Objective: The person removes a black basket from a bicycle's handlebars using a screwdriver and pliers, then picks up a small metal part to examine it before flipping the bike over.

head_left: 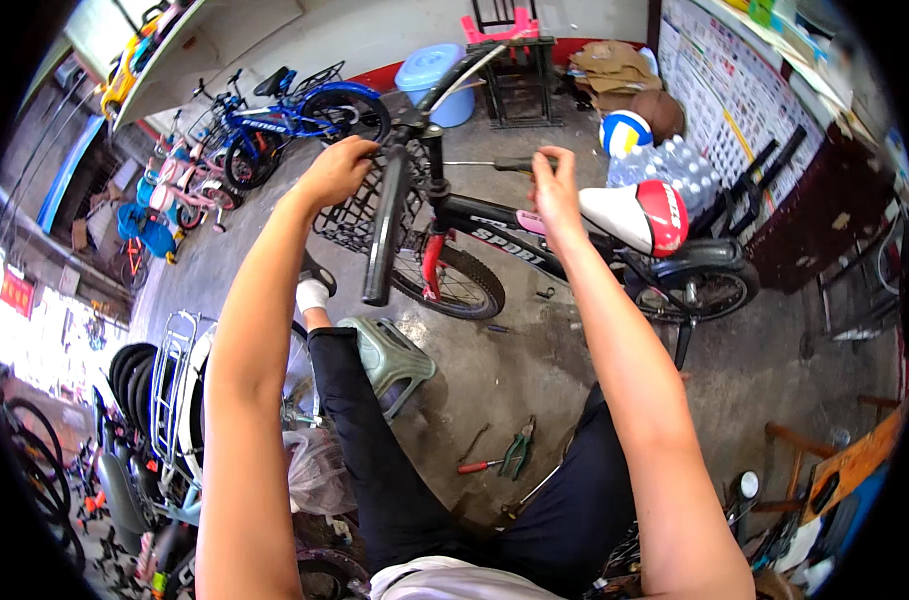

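A black bicycle [494, 225] with a red fork stands in front of me, its handlebar [384, 235] turned so that one grip points toward me. My right hand [554, 185] is closed round the dark handle of a screwdriver [509, 163]. The screwdriver's thin shaft runs left to the bicycle's head tube, where the tip is hard to make out. At the front of the bicycle, my left hand [336, 175] curls its fingers over the upper edge of the black wire basket [349, 222]; the handlebar partly hides the basket. A white and red saddle [639, 217] sits to the right.
Green-handled pliers [517, 450] and a red-handled tool [477, 467] lie on the floor between my legs. A green plastic stool [389, 355] stands left. Beyond are a blue bicycle [294, 115], a lidded blue bucket [436, 85], a ball [624, 132] and packed bottles [664, 170].
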The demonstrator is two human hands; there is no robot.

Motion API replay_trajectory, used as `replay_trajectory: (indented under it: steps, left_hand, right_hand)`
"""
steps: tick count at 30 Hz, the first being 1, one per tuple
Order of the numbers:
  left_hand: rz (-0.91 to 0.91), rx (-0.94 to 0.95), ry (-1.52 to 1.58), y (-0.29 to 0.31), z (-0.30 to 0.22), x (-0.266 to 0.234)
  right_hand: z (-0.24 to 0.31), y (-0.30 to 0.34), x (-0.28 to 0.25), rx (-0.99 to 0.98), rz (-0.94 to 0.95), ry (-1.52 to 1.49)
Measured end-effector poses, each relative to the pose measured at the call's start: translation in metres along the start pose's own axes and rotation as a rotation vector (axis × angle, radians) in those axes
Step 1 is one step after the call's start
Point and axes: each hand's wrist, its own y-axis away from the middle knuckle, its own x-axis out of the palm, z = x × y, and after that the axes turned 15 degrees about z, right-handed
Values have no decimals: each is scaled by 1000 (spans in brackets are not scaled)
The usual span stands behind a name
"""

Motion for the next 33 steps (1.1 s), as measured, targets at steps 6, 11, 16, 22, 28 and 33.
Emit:
replay_trajectory:
  steps: [6, 11, 16, 22, 28, 33]
  left_hand:
    - [10, -27, 14, 10, -11, -9]
    - [7, -8, 17, 3, -22, -8]
    - [22, -47, 41, 6, -28, -12]
    - [55, -60, 42, 6, -32, -15]
    - [64, -95, 70, 7, -33, -16]
    - [54, -93, 90, 8, -31, -16]
  right_hand:
    - [17, 0, 13, -7, 51, -7]
    - [-4, -12, 14, -66, 15, 67]
    - [-4, -11, 18, -106, 28, 48]
    - [-6, -8, 18, -80, 43, 48]
    - [-4, -5, 19, -121, 50, 62]
    - [-3, -4, 21, -148, 56, 93]
